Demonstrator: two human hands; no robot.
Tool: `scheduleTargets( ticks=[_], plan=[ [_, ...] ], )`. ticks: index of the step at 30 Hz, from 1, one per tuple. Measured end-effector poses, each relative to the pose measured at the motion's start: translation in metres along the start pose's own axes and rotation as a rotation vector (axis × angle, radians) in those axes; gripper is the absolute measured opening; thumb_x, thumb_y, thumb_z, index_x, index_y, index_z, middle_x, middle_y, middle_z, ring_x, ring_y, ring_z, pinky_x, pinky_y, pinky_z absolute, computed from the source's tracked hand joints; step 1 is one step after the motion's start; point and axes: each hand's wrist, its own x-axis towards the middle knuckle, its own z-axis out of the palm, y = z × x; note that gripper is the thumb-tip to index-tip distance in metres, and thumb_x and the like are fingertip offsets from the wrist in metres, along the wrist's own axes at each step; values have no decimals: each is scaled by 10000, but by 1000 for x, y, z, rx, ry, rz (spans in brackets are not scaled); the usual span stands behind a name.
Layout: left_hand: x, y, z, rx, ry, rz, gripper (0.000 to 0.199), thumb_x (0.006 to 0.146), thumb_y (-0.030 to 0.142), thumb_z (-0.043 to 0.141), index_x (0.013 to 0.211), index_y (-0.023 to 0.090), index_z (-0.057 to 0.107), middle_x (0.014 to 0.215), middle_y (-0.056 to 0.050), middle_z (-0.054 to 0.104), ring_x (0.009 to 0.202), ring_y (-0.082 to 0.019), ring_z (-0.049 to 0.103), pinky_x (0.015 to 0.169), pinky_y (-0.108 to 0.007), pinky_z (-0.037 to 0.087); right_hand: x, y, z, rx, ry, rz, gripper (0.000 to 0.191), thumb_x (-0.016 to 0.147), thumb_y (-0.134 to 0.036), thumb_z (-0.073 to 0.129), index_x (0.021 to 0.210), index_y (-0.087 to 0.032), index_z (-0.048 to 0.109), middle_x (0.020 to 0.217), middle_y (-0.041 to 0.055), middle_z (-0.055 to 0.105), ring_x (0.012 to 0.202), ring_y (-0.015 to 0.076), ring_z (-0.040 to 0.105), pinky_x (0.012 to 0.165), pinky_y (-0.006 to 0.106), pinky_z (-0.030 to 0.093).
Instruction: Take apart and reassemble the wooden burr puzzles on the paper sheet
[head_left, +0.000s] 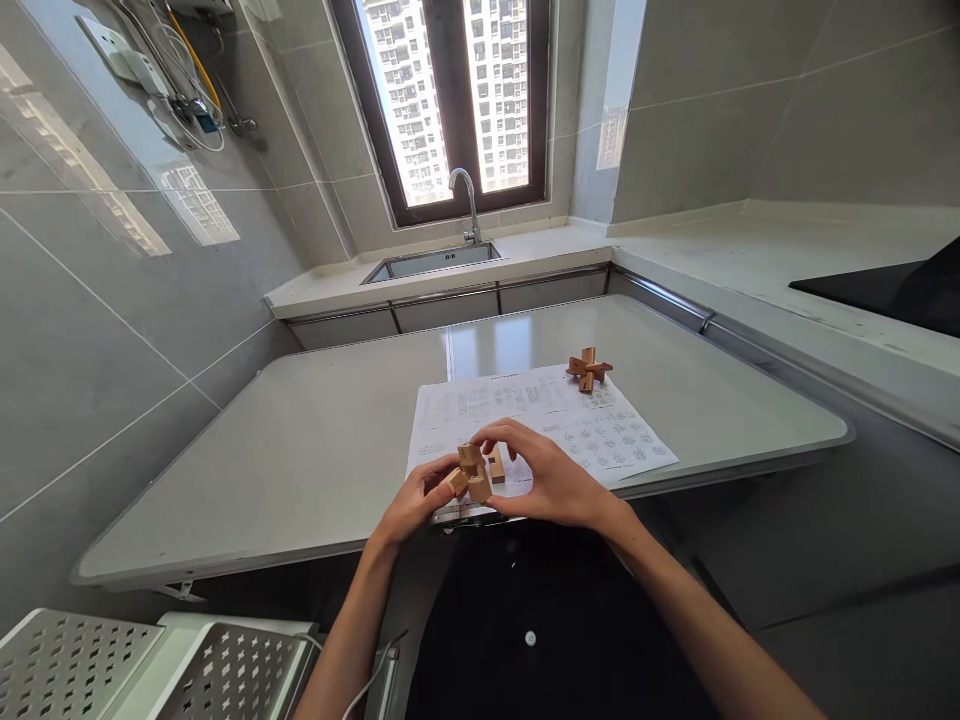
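Between my two hands, just above the table's near edge, is a cluster of light wooden puzzle pieces point(470, 460), notched blocks fitted partly together. My left hand point(416, 497) grips the cluster from the left, thumb on a block end. My right hand point(551, 478) curves around its right side, with fingertips at the top and the thumb low against it. Another notched wooden piece point(496, 466) shows behind, close to the right fingers; whether it is touched I cannot tell. Under them lies a printed instruction sheet point(457, 400) with small diagrams.
A darker assembled wooden burr puzzle point(589, 370) stands on the sheet's far right corner. The pale folding table point(315, 440) reaches the counter point(540, 240), which holds a sink point(435, 262) and faucet point(466, 205). A perforated white rack point(150, 665) is at lower left.
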Motion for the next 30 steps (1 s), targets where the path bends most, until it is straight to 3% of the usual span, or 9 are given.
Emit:
scheduleTargets(
  ticks=[4, 12, 19, 24, 30],
  plan=[
    [0, -3, -1, -52, -64, -23, 823, 764, 861, 622, 1139, 145, 773, 1114, -164, 758, 1122, -379, 677, 1023, -473, 500, 7, -9, 3, -38, -22, -96, 567, 822, -138, 739, 1332, -315, 565, 1317, 42, 666, 1242, 261, 626, 1069, 436, 522],
    [0, -2, -3, -72, -159, 0, 818, 810, 844, 599, 1113, 105, 776, 1162, -191, 745, 1168, -391, 639, 1078, -466, 443, 7, -10, 8, 20, -64, -73, 627, 807, -192, 858, 1353, -304, 570, 1325, 39, 686, 1214, 263, 637, 1042, 435, 512],
    [-1, 0, 0, -205, -209, -32, 814, 801, 846, 618, 1104, 107, 775, 1059, -176, 746, 1041, -345, 676, 858, -392, 520, 3, 0, 24, 111, -32, -38, 695, 826, -234, 877, 1431, -352, 556, 1362, 19, 670, 1186, 244, 635, 1034, 421, 518],
    [-2, 2, 4, -234, -131, -92, 782, 860, 833, 557, 998, 100, 792, 1012, -171, 749, 981, -291, 689, 802, -336, 518, 4, 5, 29, 72, 34, -71, 699, 853, -138, 799, 1464, -336, 522, 1374, 43, 646, 1204, 246, 634, 1031, 427, 546],
    [4, -2, 10, -230, 13, -111, 615, 989, 666, 527, 1070, 118, 794, 1046, -152, 778, 1025, -284, 705, 953, -377, 525, 4, 14, 32, -197, 152, -52, 642, 823, -102, 769, 1396, -289, 546, 1333, 70, 648, 1143, 285, 646, 975, 465, 564]
  ],
)
